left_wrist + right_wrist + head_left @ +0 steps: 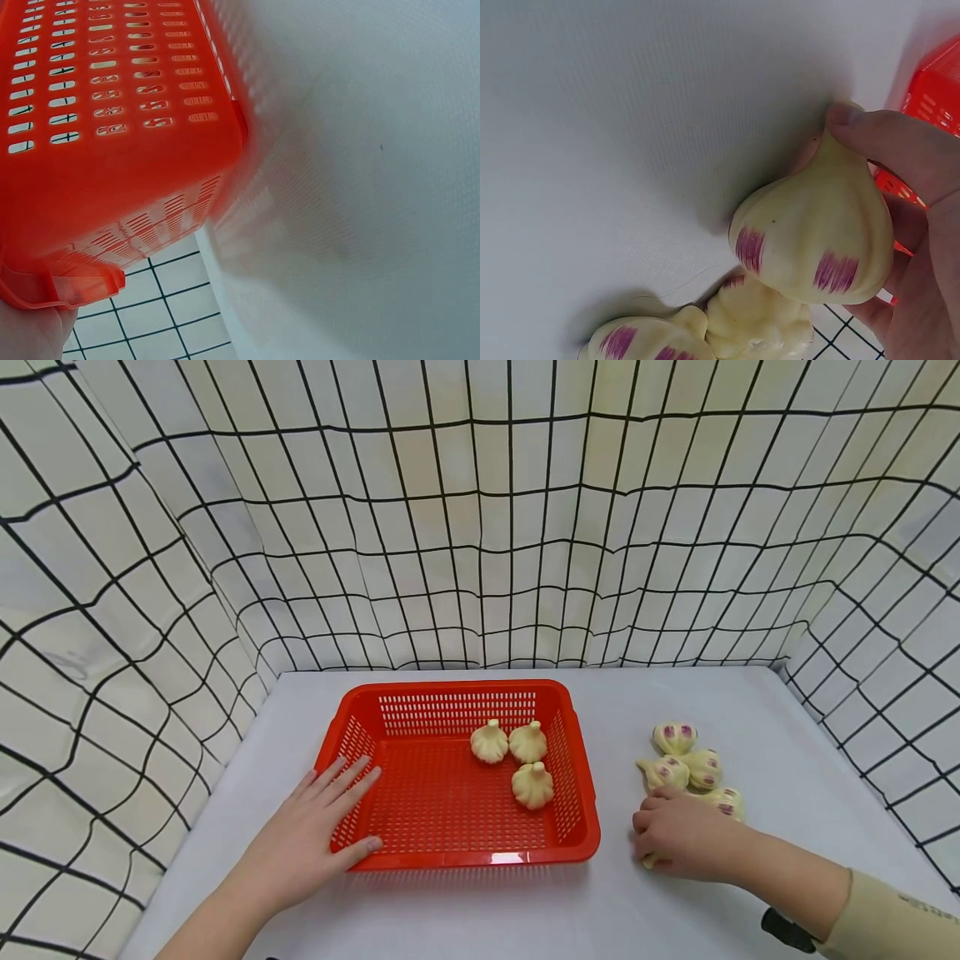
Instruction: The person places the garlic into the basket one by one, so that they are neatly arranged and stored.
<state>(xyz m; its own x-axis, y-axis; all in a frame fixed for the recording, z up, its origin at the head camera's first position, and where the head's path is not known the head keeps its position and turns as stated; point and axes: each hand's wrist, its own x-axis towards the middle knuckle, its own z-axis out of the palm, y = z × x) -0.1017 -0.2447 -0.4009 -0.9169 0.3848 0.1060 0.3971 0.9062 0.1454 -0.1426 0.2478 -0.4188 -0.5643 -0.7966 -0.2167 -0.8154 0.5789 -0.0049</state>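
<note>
My left hand [300, 839] lies over the left rim of a red plastic basket [465, 860], its fingers extended and the thumb along the near corner. In the left wrist view part of that hand [34, 334] shows against the basket's rim. Inside the basket, toward the right, stand three plain cream garlic bulbs [532, 786]. To the right of the basket my right hand [686, 835] grips a purple-marked garlic bulb [817, 225], with the thumb at its stem. Several more purple-marked bulbs [675, 737] lie grouped just beyond that hand.
Basket and bulbs are on a white-covered table [615, 927]. A black grid net [480, 527] over pale sheeting encloses the back and both sides. A black strap [787, 931] is by the right sleeve [885, 918].
</note>
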